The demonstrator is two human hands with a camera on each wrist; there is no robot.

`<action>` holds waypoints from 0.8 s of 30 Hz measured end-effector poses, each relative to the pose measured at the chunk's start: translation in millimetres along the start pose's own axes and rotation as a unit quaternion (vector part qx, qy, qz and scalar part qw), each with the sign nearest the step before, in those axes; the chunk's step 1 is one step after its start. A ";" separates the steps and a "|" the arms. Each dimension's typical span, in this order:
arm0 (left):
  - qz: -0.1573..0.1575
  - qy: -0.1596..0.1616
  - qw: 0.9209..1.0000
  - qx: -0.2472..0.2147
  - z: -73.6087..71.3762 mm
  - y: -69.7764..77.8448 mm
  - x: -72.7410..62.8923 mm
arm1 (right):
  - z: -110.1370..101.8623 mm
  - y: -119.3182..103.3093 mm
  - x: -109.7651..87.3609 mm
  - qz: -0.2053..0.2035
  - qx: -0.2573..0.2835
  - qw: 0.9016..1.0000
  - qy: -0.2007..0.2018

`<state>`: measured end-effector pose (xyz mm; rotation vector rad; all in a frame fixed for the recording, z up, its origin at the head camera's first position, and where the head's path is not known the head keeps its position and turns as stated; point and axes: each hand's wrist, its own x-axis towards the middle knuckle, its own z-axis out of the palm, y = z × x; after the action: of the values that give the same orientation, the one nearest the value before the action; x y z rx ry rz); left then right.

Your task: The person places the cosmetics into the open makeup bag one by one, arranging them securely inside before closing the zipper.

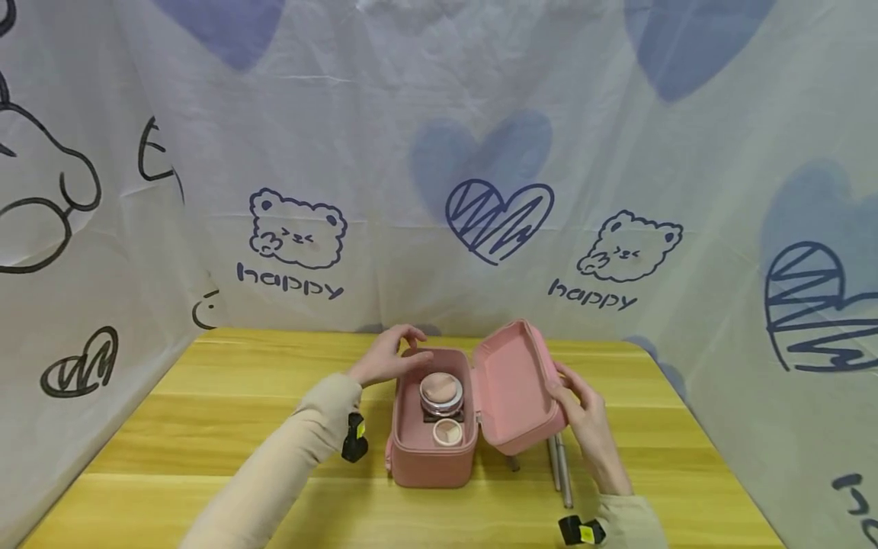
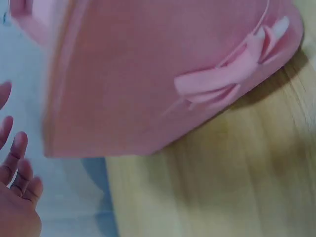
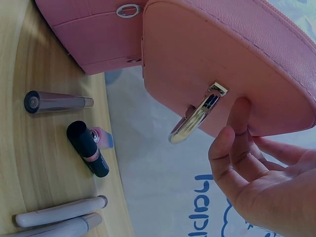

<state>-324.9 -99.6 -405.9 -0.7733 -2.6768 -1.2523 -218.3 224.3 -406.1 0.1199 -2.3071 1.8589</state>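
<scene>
A pink cosmetic case (image 1: 434, 467) stands on the table with its lid (image 1: 517, 381) swung out to the right. Inside lie a round compact (image 1: 441, 389) and a small round pan (image 1: 447, 432) with pale and brown sections. My left hand (image 1: 387, 357) hovers at the far left rim, thumb over the opening; the left wrist view shows its loosely bent fingers (image 2: 19, 168) apart from the case wall, which carries a pink bow (image 2: 232, 74). My right hand (image 1: 583, 412) grips the lid's outer edge, a fingertip against the outer face near the metal-ended handle (image 3: 197, 116).
Right of the case, two slim tubes (image 3: 59, 212) lie side by side. Near them are a dark lipstick (image 3: 88, 148), a small pink bottle (image 3: 102, 138) and a brownish tube (image 3: 58, 101). A printed cloth (image 1: 398, 252) hangs behind the wooden table (image 1: 199, 427).
</scene>
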 end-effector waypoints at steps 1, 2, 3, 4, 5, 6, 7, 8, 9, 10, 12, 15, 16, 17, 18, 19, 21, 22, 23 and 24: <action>-0.007 0.007 1.000 -0.013 0.5 -5.2 -0.9 | -0.2 0.0 -0.2 0.000 0.000 1.000 0.000; -0.012 0.014 1.000 -0.019 1.6 -10.2 -1.4 | -0.4 -0.1 -0.4 0.000 0.000 1.000 0.000; -0.019 0.020 0.999 -0.024 2.7 -14.4 -2.1 | -0.5 -0.2 -0.5 0.000 0.001 1.000 0.000; -0.028 0.024 0.999 -0.030 3.9 -17.9 -2.8 | -0.5 -0.3 -0.6 0.000 0.001 1.000 0.000; -0.036 0.028 0.998 -0.035 5.0 -20.8 -3.2 | -0.6 -0.4 -0.7 0.000 0.001 1.000 0.000; -0.043 0.032 0.998 -0.039 6.0 -23.2 -3.4 | -0.6 -0.4 -0.7 0.000 0.000 1.000 0.000; -0.049 0.035 0.997 -0.038 7.0 -25.1 -3.5 | -0.7 -0.4 -0.7 0.000 -0.001 1.000 0.000; -0.052 0.039 0.997 -0.040 8.0 -26.5 -3.3 | -0.7 -0.3 -0.7 0.000 -0.001 1.000 0.001; -0.056 0.041 0.997 -0.043 9.0 -27.8 -3.0 | -0.8 -0.2 -0.7 0.000 -0.002 1.000 0.001; -0.060 0.042 0.996 -0.047 9.6 -29.0 -2.8 | -0.7 0.1 -0.6 0.001 -0.003 1.000 0.001; -0.061 0.043 0.996 -0.051 10.8 -31.0 -2.3 | -0.5 0.5 -0.6 0.002 -0.004 1.000 0.001; -0.065 0.042 0.995 -0.059 12.3 -33.1 -1.9 | -0.3 0.6 -0.8 0.000 -0.004 1.000 0.001; -0.066 0.041 0.995 -0.062 12.6 -33.6 -1.9 | -0.3 0.6 -0.8 0.000 -0.004 1.000 0.001; -0.068 0.040 0.995 -0.066 13.0 -33.9 -1.8 | -0.3 0.7 -0.7 -0.001 -0.003 1.000 0.001; -0.070 0.040 0.994 -0.071 13.3 -34.1 -1.8 | -0.5 0.6 -0.7 -0.002 -0.003 1.000 0.000; -0.072 0.037 0.994 -0.074 13.4 -34.4 -1.9 | -0.5 0.4 -0.8 -0.002 -0.002 1.000 0.000; -0.074 0.034 0.994 -0.078 13.6 -34.7 -1.9 | -0.7 0.2 -0.7 -0.002 -0.002 1.000 0.000; -0.074 0.033 0.994 -0.079 13.6 -35.1 -1.8 | -0.9 0.0 -0.6 -0.002 -0.002 1.000 0.000; -0.074 0.031 0.993 -0.082 13.8 -35.5 -1.7 | -1.0 -0.2 -0.6 -0.002 -0.001 1.000 0.000; -0.074 0.031 0.993 -0.084 13.9 -36.1 -1.6 | -1.1 -0.6 -0.8 -0.001 -0.001 1.000 0.000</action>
<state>-338.9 -109.4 -440.7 -0.5510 -2.6467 -1.5251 -217.3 225.2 -405.5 0.1228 -2.3075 1.8551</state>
